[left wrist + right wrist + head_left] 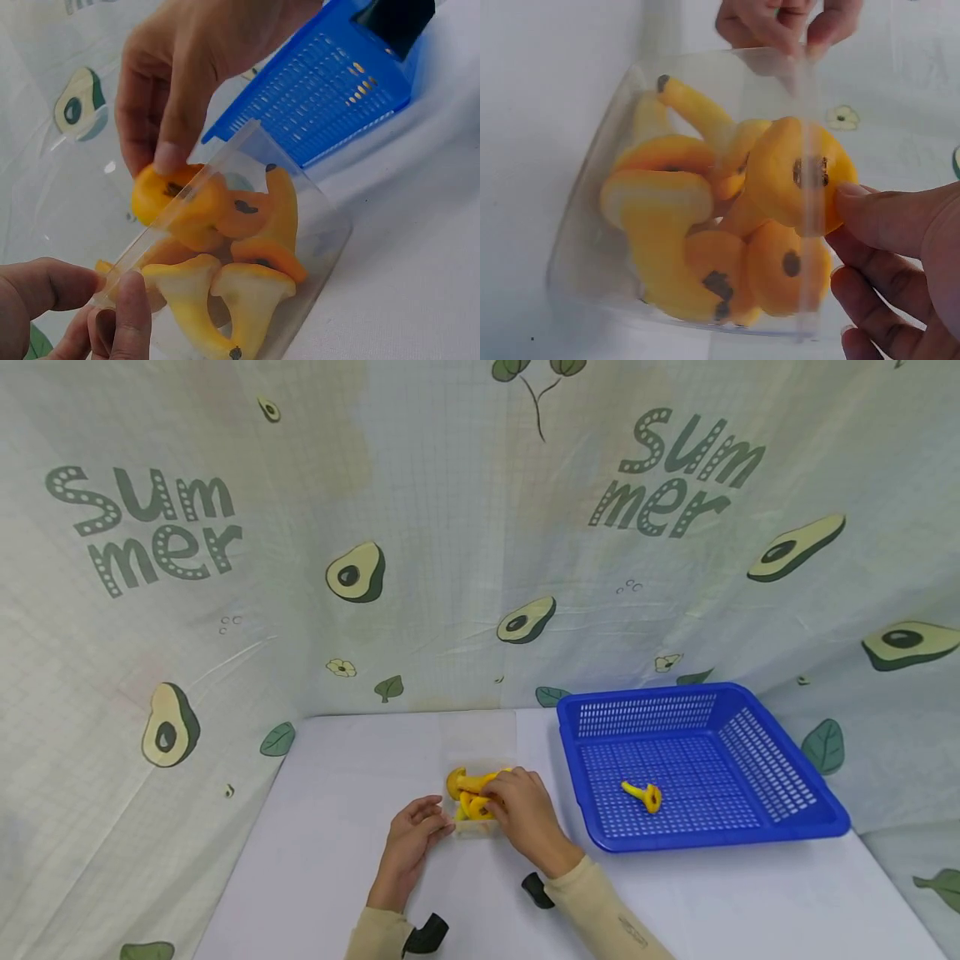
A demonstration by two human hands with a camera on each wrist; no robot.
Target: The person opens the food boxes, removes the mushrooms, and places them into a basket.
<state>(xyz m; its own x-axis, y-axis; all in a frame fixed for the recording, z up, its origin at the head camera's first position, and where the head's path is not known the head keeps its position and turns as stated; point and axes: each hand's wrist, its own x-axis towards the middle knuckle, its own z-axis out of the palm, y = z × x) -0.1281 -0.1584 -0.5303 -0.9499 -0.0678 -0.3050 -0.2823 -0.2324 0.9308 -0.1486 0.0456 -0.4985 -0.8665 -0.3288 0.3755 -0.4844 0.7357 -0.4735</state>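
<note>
A clear plastic box (476, 830) stands on the table, filled with several yellow toy mushrooms (251, 300) with dark spots. At its left rim, my left hand (409, 843) pinches the edge between thumb and fingers. My right hand (527, 814) reaches over the box and pinches one orange-yellow mushroom (780, 176) by its cap, between thumb and index finger. That mushroom's cap is at the rim, above the others; the lower part is partly hidden behind the box wall in the right wrist view.
A blue perforated plastic basket (708, 841) stands on the right of the table, with a single yellow mushroom (651, 798) lying inside. The white tabletop (315, 860) meets a curtain (435, 527) printed with avocados behind. Dark bands sit at both wrists.
</note>
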